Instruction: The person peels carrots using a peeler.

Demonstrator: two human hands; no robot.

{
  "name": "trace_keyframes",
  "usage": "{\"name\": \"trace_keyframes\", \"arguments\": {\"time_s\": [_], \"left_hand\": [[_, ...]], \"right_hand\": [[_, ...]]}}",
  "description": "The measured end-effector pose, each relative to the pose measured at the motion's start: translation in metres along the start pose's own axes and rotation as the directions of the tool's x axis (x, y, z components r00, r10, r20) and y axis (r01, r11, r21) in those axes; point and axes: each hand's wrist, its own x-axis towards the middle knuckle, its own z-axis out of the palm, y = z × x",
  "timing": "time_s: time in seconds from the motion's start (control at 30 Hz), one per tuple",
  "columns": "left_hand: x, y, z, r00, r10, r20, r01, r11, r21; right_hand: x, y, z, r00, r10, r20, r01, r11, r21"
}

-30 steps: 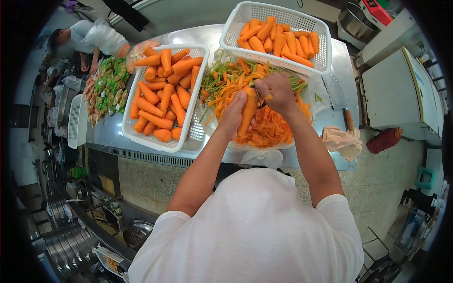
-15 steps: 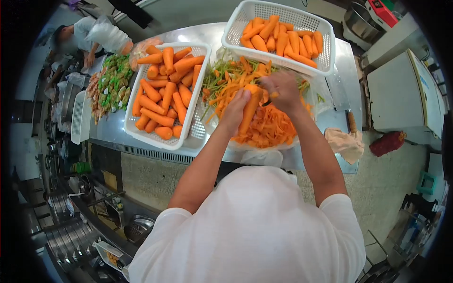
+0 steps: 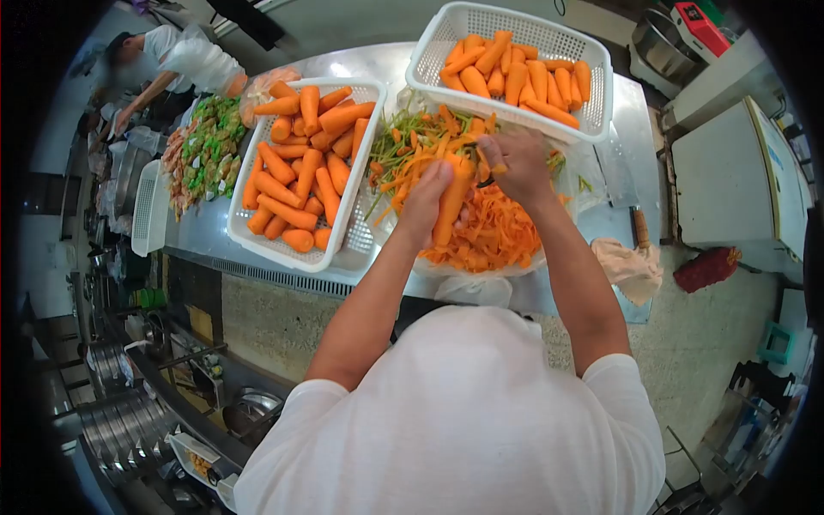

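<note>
My left hand (image 3: 426,202) is wrapped round a large carrot (image 3: 452,206), which stands tilted over a heap of orange peelings (image 3: 493,236). Against the carrot's upper end, my right hand (image 3: 522,165) grips a peeler (image 3: 486,181), mostly hidden by the fingers. Behind both hands, green carrot tops (image 3: 390,142) mix with more peel strips. To the left is a white basket (image 3: 273,255) piled with carrots. Beyond the hands, a second white basket (image 3: 592,129) holds more carrots.
A cleaver (image 3: 639,227) lies at the table's right side, with a crumpled cloth (image 3: 633,268) near its handle. Green and brownish food pieces (image 3: 206,154) cover the table's far left. Another person (image 3: 163,64) works beyond them. A red sack (image 3: 706,269) is on the floor.
My right hand and the peeler have shifted slightly at the carrot's upper end. The carrot stays in my left hand. The other person's arm now reaches out further left.
</note>
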Motion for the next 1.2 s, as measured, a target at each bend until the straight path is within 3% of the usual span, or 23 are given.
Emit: {"name": "trace_keyframes", "arguments": {"time_s": [0.03, 0.07, 0.13, 0.17, 0.23, 0.37, 0.43, 0.47, 0.53, 0.57, 0.63, 0.67, 0.73, 0.77, 0.83, 0.87, 0.93, 0.97, 1.03, 1.07, 1.13, 1.17, 1.2], "left_hand": [[0.001, -0.002, -0.001, 0.998, -0.047, 0.038, 0.050, 0.996, -0.070], [0.005, -0.002, -0.003, 0.998, -0.041, 0.050, 0.044, 0.997, -0.062], [0.002, 0.000, -0.007, 0.987, -0.123, 0.106, 0.139, 0.978, -0.157], [0.000, -0.001, -0.008, 0.987, -0.120, 0.103, 0.134, 0.979, -0.150], [-0.009, 0.004, 0.009, 0.999, 0.012, -0.040, -0.011, 1.000, 0.009], [-0.007, 0.001, 0.009, 0.999, 0.002, -0.041, 0.002, 0.995, 0.103], [-0.009, 0.006, 0.004, 0.997, -0.066, 0.044, 0.067, 0.998, -0.015], [-0.004, 0.006, 0.000, 0.997, -0.063, 0.036, 0.064, 0.998, -0.018], [0.001, -0.006, -0.007, 0.988, -0.150, 0.029, 0.152, 0.983, -0.101], [0.003, -0.010, -0.007, 0.988, -0.149, 0.034, 0.152, 0.983, -0.100], [0.002, -0.009, -0.002, 0.989, -0.136, 0.055, 0.141, 0.986, -0.094], [0.001, -0.009, -0.001, 0.991, -0.125, 0.057, 0.130, 0.987, -0.094], [-0.011, -0.001, 0.008, 0.999, -0.008, -0.033, 0.010, 0.999, 0.045], [-0.010, -0.001, 0.008, 0.999, -0.012, -0.042, 0.013, 0.999, 0.037], [-0.008, -0.002, 0.010, 0.998, -0.026, -0.063, 0.029, 0.999, 0.042], [-0.004, -0.002, 0.009, 0.998, -0.022, -0.051, 0.024, 0.999, 0.045], [-0.003, 0.002, 0.003, 0.999, -0.044, 0.011, 0.044, 0.999, 0.011], [-0.002, 0.002, 0.001, 0.999, -0.038, 0.009, 0.038, 0.999, 0.014], [-0.005, 0.002, 0.007, 0.997, -0.079, -0.014, 0.078, 0.995, -0.061], [-0.010, -0.007, -0.001, 0.994, -0.104, -0.025, 0.102, 0.992, -0.070], [0.003, -0.005, -0.008, 0.964, -0.224, 0.144, 0.238, 0.967, -0.095], [0.003, -0.009, -0.009, 0.962, -0.226, 0.153, 0.241, 0.966, -0.089], [-0.004, -0.006, -0.004, 0.976, -0.184, 0.119, 0.195, 0.977, -0.084]], "right_hand": [[-0.003, -0.008, -0.004, 0.992, -0.128, -0.026, 0.128, 0.991, 0.028], [-0.002, 0.001, -0.002, 0.991, -0.130, -0.038, 0.131, 0.991, 0.020], [-0.001, 0.014, 0.002, 0.999, 0.015, -0.038, -0.021, 0.989, -0.148], [-0.004, 0.020, 0.005, 0.999, 0.013, -0.044, -0.019, 0.990, -0.143], [-0.004, 0.014, 0.000, 0.996, 0.022, -0.083, -0.019, 0.999, 0.044], [-0.010, 0.016, 0.008, 0.997, -0.072, -0.020, 0.074, 0.993, 0.096], [-0.004, 0.028, 0.008, 0.986, 0.168, -0.009, -0.167, 0.982, 0.091], [-0.006, 0.031, 0.014, 0.987, 0.164, -0.002, -0.163, 0.982, 0.096], [-0.011, -0.005, 0.000, 0.981, -0.115, -0.158, 0.134, 0.985, 0.112], [-0.012, 0.001, 0.003, 0.980, -0.116, -0.159, 0.133, 0.985, 0.107], [-0.008, 0.013, 0.006, 0.999, -0.037, 0.034, 0.030, 0.983, 0.180], [-0.007, 0.020, 0.005, 0.998, -0.047, 0.030, 0.041, 0.983, 0.177], [-0.007, 0.019, 0.000, 0.993, 0.112, -0.029, -0.112, 0.994, 0.006], [-0.010, 0.017, 0.003, 0.994, 0.112, -0.016, -0.112, 0.994, 0.009], [-0.011, -0.009, -0.005, 0.988, -0.153, 0.019, 0.151, 0.985, 0.082], [-0.012, 0.002, -0.002, 0.988, -0.154, 0.010, 0.152, 0.986, 0.071], [-0.008, 0.013, 0.005, 1.000, -0.025, -0.015, 0.022, 0.980, -0.199], [-0.010, 0.019, 0.008, 0.999, -0.030, -0.019, 0.026, 0.980, -0.195], [-0.009, 0.001, -0.007, 1.000, 0.029, -0.002, -0.029, 1.000, -0.001], [-0.019, -0.002, 0.001, 0.999, 0.048, 0.017, -0.049, 0.999, 0.006], [-0.010, 0.007, 0.013, 0.993, -0.110, -0.040, 0.115, 0.982, 0.149], [-0.011, 0.014, 0.009, 0.993, -0.106, -0.047, 0.112, 0.984, 0.142], [-0.007, 0.019, 0.003, 0.998, 0.058, 0.014, -0.060, 0.980, 0.188]]}}
